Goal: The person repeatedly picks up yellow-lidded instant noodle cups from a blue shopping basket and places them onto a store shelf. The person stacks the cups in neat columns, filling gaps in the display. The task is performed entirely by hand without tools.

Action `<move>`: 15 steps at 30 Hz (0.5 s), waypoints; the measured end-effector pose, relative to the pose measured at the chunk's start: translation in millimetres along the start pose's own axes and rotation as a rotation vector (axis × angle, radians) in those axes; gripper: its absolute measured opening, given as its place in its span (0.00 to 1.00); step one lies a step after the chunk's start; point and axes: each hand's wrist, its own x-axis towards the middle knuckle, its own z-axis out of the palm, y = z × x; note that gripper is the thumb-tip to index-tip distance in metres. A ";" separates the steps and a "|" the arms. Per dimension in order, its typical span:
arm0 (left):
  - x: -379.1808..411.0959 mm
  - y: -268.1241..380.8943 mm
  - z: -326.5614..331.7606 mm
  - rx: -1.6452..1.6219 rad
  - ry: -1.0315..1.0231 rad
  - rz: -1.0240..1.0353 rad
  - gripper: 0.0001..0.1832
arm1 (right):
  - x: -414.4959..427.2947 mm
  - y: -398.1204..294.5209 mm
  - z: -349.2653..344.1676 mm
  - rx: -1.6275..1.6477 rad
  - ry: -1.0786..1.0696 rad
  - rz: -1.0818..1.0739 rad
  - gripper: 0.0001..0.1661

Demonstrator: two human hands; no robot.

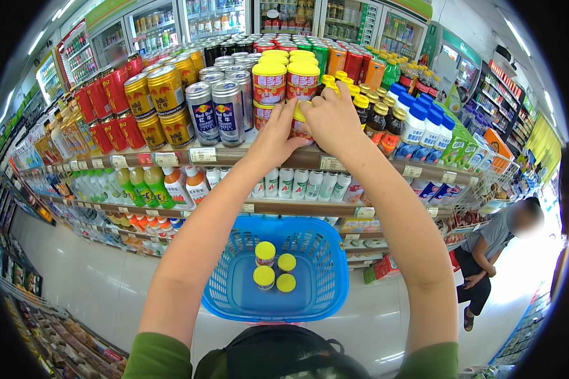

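Both arms reach up to the top shelf. My right hand [334, 121] has its fingers over the yellow lid of a red can [299, 125] at the shelf's front edge. Beside that can is my left hand [277, 137], its fingers against the left side and its thumb low in front; how firmly either hand grips is partly hidden. Stacked yellow-lidded cans [269, 84] stand just behind, to the left, and more [303, 81] directly behind. Below the arms, a blue plastic basket [334, 303] holds several yellow-lidded containers [264, 277] standing upright.
Silver Red Bull cans [228, 116] and gold cans [165, 90] stand to the left. Brown bottles with gold caps [392, 125] and white bottles with blue caps [413, 124] are on the right. Lower shelves hold more bottles. A person [479, 256] sits at the far right.
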 end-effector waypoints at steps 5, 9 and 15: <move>-4.9 5.7 -5.9 0.011 -0.055 -0.042 0.43 | -5.8 -4.0 5.6 -0.017 0.085 -0.032 0.15; -16.4 29.8 -22.6 0.100 -0.009 0.081 0.34 | -31.9 -22.2 0.9 0.052 0.368 -0.087 0.10; -118.7 39.9 -30.1 0.127 -0.039 0.176 0.29 | -99.9 -101.6 6.8 0.444 0.394 -0.101 0.12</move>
